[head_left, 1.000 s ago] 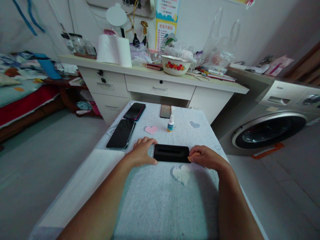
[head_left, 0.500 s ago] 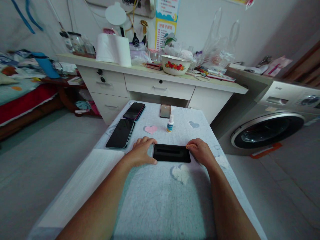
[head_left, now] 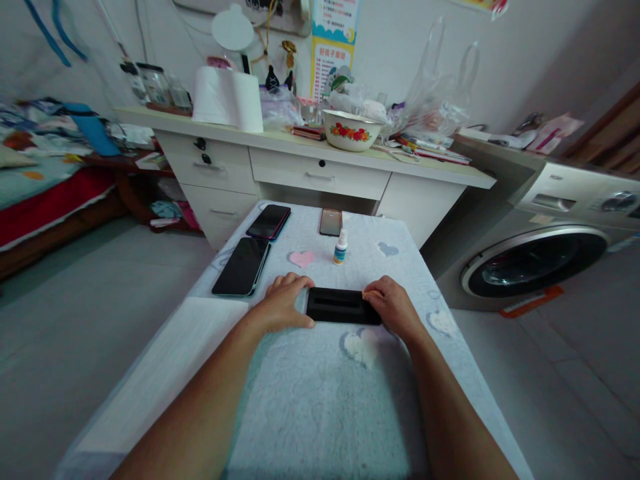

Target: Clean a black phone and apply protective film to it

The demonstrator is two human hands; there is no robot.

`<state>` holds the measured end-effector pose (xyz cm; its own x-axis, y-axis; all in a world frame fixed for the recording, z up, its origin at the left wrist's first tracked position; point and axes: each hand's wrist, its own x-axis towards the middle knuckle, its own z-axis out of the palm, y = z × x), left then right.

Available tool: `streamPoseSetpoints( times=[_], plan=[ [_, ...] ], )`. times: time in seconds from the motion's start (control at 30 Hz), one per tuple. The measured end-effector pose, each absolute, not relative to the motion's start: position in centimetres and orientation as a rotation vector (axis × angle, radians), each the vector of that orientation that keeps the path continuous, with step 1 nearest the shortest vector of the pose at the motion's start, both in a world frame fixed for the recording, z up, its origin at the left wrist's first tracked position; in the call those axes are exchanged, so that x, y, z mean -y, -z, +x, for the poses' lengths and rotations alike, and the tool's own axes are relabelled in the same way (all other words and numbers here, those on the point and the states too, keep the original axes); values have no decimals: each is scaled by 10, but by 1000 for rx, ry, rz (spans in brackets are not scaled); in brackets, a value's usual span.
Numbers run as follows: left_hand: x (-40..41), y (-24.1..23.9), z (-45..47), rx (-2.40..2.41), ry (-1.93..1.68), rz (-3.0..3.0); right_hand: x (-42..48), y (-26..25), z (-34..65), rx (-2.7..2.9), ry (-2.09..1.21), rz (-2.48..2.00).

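A black smartphone (head_left: 335, 306) lies flat and crosswise on the table, screen up. My left hand (head_left: 284, 303) grips its left end, with the thumb at the near edge and the fingers at the far edge. My right hand (head_left: 395, 307) is closed over the phone's right part, pinching a small orange cloth (head_left: 370, 294) that touches the screen by the far edge; most of the cloth is hidden in the fingers. Just beyond the phone stands a small white bottle (head_left: 341, 248) with a blue and yellow label.
At the table's left lie a dark tablet (head_left: 243, 267) and a second dark device (head_left: 269, 221). A brownish phone or phone case (head_left: 331, 222) rests at the far edge. Behind is a white desk (head_left: 320, 160) with a flowered bowl (head_left: 351, 130); a washing machine (head_left: 540, 260) stands right.
My right hand has slid a little to the left along the phone's far edge, with the orange cloth in it. My left hand and the phone have stayed in place.
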<state>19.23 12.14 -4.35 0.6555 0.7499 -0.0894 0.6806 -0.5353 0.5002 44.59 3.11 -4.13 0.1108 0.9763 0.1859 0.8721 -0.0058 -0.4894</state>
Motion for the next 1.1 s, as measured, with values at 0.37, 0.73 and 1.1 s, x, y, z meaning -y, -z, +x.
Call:
streamPoseSetpoints(
  times=[0.37, 0.73, 1.1],
  plan=[
    [-121, 45, 192, -1114, -180, 2380, -27, 33, 464, 1746, -345, -2001],
    [-121, 44, 192, -1119, -161, 2381, -11, 25, 476, 1714, -871, -1975],
    [-123, 48, 192, -1118, -188, 2391, -7, 14, 464, 1868, -908, -1919]
  ],
)
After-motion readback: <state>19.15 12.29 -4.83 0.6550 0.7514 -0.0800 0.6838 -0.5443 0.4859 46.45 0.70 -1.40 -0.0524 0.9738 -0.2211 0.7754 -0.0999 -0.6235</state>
